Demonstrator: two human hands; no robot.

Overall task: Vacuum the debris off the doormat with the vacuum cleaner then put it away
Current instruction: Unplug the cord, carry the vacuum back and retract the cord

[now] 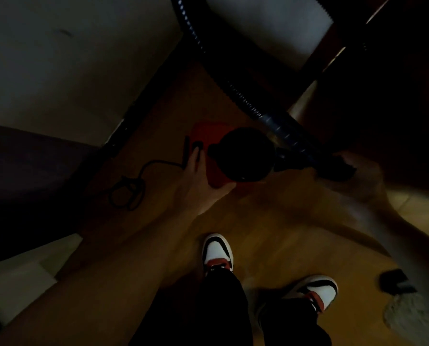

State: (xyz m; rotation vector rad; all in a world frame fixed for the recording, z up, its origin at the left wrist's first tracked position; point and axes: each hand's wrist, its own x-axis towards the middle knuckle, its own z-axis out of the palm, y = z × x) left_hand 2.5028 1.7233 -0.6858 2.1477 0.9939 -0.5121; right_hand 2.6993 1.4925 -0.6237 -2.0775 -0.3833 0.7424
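Note:
The scene is very dark. A red vacuum cleaner (212, 146) with a round black top stands on the wooden floor at the middle. My left hand (203, 181) grips its near left side, thumb under the body and fingers up along it. My right hand (358, 176), blurred, is closed on the dark rigid end of the ribbed black hose (233, 88), which runs up and away to the top of the view. A grey fuzzy doormat (413, 313) shows only as a corner at the lower right.
A black power cord (128, 193) lies coiled on the floor left of the vacuum. A pale wall with a dark skirting runs along the left. Dark furniture stands at the upper right. A small black object (395, 282) lies near the mat. My two shoes stand below.

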